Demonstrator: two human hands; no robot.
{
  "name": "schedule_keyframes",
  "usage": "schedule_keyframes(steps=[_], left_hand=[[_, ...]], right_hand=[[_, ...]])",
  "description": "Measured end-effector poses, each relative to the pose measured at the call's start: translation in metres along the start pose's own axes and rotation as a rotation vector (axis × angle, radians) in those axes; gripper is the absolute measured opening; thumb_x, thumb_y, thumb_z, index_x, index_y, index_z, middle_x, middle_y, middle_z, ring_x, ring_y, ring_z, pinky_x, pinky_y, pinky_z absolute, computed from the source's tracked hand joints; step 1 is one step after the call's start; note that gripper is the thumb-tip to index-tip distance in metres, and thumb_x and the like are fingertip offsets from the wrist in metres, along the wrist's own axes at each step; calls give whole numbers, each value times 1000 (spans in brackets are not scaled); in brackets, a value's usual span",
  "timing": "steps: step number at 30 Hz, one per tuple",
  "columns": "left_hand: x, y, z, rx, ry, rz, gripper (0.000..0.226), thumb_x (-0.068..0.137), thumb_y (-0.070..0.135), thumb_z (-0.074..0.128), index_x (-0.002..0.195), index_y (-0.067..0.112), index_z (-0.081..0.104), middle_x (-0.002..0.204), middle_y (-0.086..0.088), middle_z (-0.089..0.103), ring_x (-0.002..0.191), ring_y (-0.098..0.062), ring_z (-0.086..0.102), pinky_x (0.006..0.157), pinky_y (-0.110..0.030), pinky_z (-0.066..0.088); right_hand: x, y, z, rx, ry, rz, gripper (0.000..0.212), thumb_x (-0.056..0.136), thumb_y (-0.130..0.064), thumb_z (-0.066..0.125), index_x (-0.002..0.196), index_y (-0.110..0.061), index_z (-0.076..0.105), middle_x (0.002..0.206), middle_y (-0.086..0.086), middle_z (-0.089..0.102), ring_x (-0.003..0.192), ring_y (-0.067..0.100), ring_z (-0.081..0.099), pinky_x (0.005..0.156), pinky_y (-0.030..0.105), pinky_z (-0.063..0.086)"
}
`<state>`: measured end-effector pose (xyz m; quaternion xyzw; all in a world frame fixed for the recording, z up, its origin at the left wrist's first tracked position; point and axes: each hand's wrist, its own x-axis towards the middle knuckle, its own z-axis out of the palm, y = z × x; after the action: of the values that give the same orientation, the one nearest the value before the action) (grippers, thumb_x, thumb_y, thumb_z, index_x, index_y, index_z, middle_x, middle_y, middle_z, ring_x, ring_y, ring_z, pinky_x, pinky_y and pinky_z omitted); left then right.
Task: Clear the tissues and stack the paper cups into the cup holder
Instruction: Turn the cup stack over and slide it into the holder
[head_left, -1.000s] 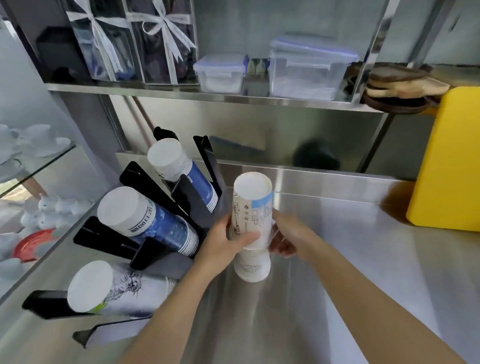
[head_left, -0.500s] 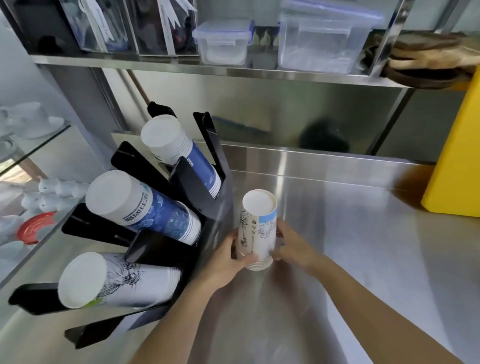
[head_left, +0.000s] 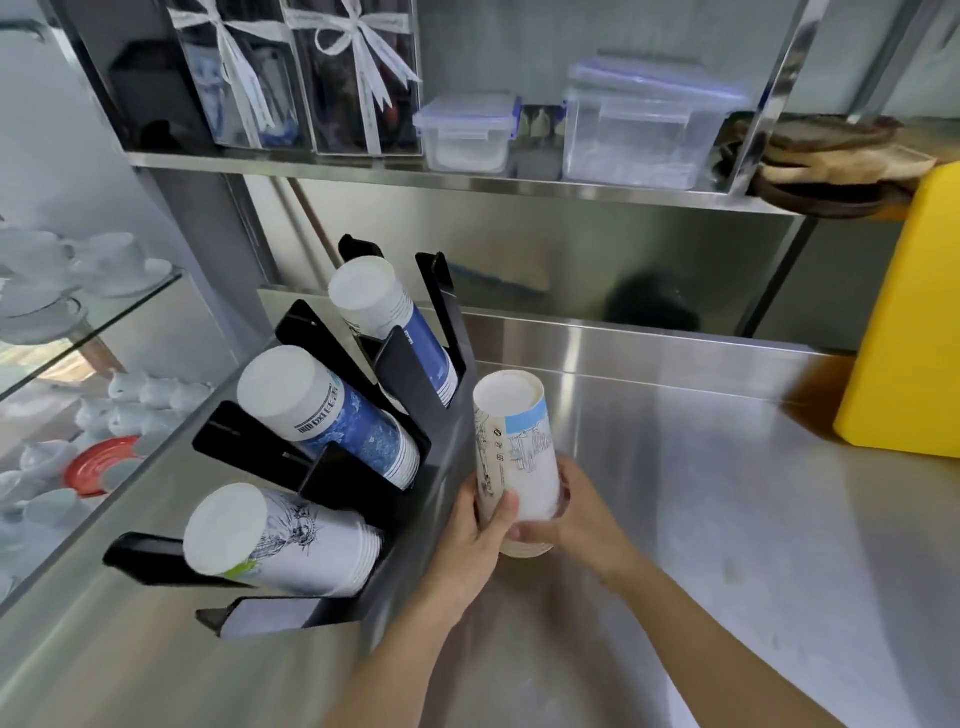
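Since the earlier frames, both hands sit lower and further right of centre, and the nested stack of white paper cups with line drawings and a pale blue band (head_left: 511, 452), formerly two parted sections, now reads as one closed column, bases up, tilted slightly left.

Left hand (head_left: 480, 530): wrapped around the stack's lower left side, thumb pressed across the front.
Right hand (head_left: 569, 519): curled around the lower right side, fingers behind the cups; both clasp the stack near its open rims.

Black tiered cup holder (head_left: 410, 379), centre left, just beside the held stack:
- upper slot, white and dark blue cups (head_left: 395, 322);
- middle slot, white cups with blue speckled print (head_left: 332, 415);
- lower slot, white cups with a statue sketch (head_left: 280, 540);
- bottom slot, lower left, no cups visible.

Brushed stainless steel counter (head_left: 701, 519): beneath the hands, lower right.
Yellow plastic bin (head_left: 904, 322): right edge.
Steel shelf (head_left: 467, 179), top: two clear lidded plastic containers (head_left: 644, 124) and ribbon-tied clear gift boxes (head_left: 296, 78).
Glass shelf with white ceramic cups (head_left: 67, 270): far left.
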<state>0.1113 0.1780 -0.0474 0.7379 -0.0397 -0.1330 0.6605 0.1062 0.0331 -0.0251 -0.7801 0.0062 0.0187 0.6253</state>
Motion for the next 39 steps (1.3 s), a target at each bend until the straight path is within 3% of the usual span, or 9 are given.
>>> schedule_keyframes(steps=[7, 13, 16, 19, 24, 28, 33, 36, 39], left_hand=[[-30, 98, -15, -127, 72, 352, 26, 84, 53, 45, 108, 46, 53, 104, 36, 64, 103, 13, 57, 80, -2, 44], [-77, 152, -57, -235, 231, 511, 35, 84, 59, 43, 111, 39, 53, 112, 12, 66, 102, -2, 63, 76, -12, 51], [-101, 160, -85, -286, 355, 527, 20, 80, 59, 44, 88, 46, 57, 109, 5, 66, 104, -17, 63, 86, -33, 51], [-117, 156, -115, -333, 451, 533, 24, 76, 61, 44, 74, 45, 62, 94, 7, 69, 87, -11, 66, 76, -32, 48], [-124, 130, -158, -458, 548, 399, 36, 80, 62, 46, 92, 32, 63, 88, 13, 74, 88, -7, 69, 79, -33, 51], [-121, 114, -174, -547, 473, 365, 42, 89, 54, 37, 91, 33, 73, 103, 6, 74, 108, -17, 65, 93, -38, 49], [-118, 96, -176, -692, 402, 352, 54, 84, 59, 39, 117, 20, 57, 109, 3, 71, 108, -15, 63, 77, -23, 56], [-113, 86, -170, -504, 482, 292, 24, 91, 40, 48, 105, 21, 53, 98, 3, 60, 93, -8, 62, 75, -20, 52], [-107, 82, -166, -180, 498, 242, 8, 93, 22, 51, 98, 28, 49, 95, 5, 59, 93, -17, 60, 78, -31, 50]], right_hand=[[-22, -95, -8, -34, 17, -288, 71, 54, -9, 88, 99, -49, 50, 99, -33, 65, 91, -16, 56, 65, 2, 46], [-35, -164, 20, -61, -35, -405, 80, 51, -30, 87, 116, -41, 42, 127, -6, 52, 113, 2, 50, 90, 26, 47], [-42, -181, 46, -61, -124, -429, 83, 52, -34, 87, 120, -38, 39, 127, -8, 52, 112, -2, 49, 89, 19, 44], [-49, -190, 81, -66, -218, -471, 74, 54, -32, 86, 112, -47, 43, 116, -23, 57, 104, -11, 52, 83, 12, 46], [-46, -185, 133, -163, -295, -447, 87, 53, -36, 87, 126, -31, 40, 127, 0, 50, 116, 14, 50, 98, 43, 46], [-41, -173, 154, -221, -374, -411, 86, 58, -29, 85, 129, -27, 35, 130, 1, 48, 120, 16, 46, 102, 44, 41], [-34, -159, 165, -351, -338, -382, 91, 69, -22, 79, 139, -24, 21, 141, 3, 40, 130, 18, 36, 110, 41, 32], [-35, -158, 165, -356, -312, -451, 99, 74, -20, 76, 142, -42, 6, 132, -4, 39, 123, 14, 44, 102, 31, 37], [-36, -159, 164, -533, -285, -611, 76, 80, -20, 71, 135, -48, 27, 122, -4, 48, 110, 11, 50, 89, 26, 44]])
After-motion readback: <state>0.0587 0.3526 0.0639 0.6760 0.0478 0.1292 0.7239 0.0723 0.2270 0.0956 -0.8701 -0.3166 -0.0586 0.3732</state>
